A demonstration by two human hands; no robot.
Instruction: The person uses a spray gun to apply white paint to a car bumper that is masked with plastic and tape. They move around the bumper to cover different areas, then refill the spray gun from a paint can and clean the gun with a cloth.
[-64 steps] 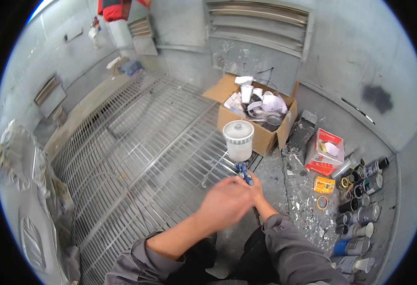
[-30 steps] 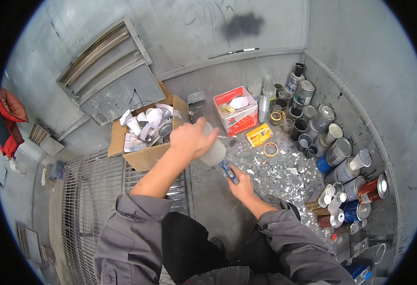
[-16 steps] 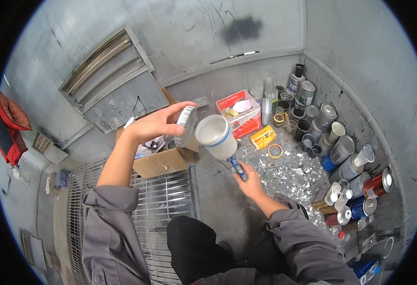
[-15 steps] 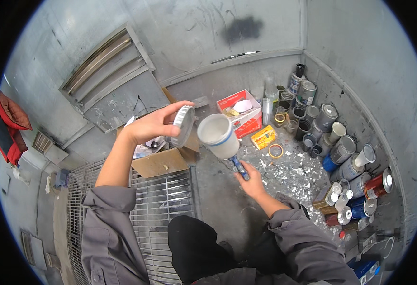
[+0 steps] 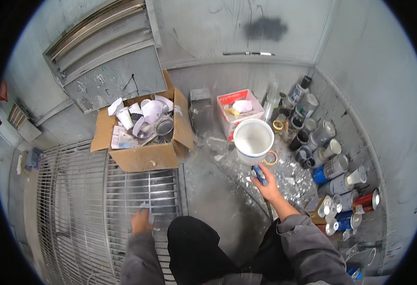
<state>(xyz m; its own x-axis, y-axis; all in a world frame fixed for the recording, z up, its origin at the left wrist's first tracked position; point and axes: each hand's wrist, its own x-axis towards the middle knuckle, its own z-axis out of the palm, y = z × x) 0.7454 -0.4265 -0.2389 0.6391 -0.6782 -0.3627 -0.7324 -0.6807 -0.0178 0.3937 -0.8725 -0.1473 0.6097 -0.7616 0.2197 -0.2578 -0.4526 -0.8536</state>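
My right hand point(image 5: 268, 185) is wrapped round the blue, paint-smeared handle point(image 5: 260, 175) of what looks like a spray gun, with a thin hose running down from it. On top of the gun stands a white paint cup point(image 5: 254, 138), its mouth uncovered and its inside pale; the gun's body is hidden beneath it. Low at the left, over the floor grating point(image 5: 75, 190), my left hand point(image 5: 141, 221) grips the cup's pale lid point(image 5: 145, 207). Only slivers of that lid show beside the fingers.
An open cardboard box point(image 5: 144, 159) full of used paper cups and scraps sits ahead to the left. Beside it are a grey can point(image 5: 201, 111) and a red-white box point(image 5: 227, 126). Paint cans point(image 5: 336, 166) line the right wall; a tape roll point(image 5: 270, 157) lies on paint-flecked floor.
My left hand has dropped with the lid from beside the cup down over the grating. The cup and gun in my right hand have shifted right, and the view has turned.
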